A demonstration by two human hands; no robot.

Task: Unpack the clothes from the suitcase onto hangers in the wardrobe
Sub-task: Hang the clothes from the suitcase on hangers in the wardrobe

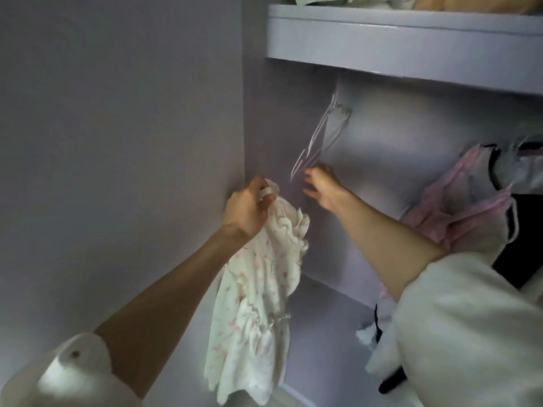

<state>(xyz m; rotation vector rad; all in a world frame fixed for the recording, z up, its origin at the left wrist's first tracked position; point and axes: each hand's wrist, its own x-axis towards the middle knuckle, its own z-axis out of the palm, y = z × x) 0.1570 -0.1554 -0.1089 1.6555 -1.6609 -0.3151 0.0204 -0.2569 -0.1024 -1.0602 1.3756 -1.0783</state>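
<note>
Wardrobe interior: shelf [411, 39] across top, folded items on it. Empty hangers [320, 136] hang below shelf, left of centre, near side wall [117, 113]. Right hand [321, 188] just beneath hangers' lower end. Left hand [249, 211] to its left, w/ garment [258, 304] hanging down from it. Hung clothes [476, 207] at far right, behind right arm.

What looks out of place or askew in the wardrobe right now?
The pale hangers slant steeply instead of hanging straight; the right hand touches their lower end, which may explain it. The floral dress, gripped by the left hand, is not on a hanger yet. Nothing looks damaged or spilled.
</note>
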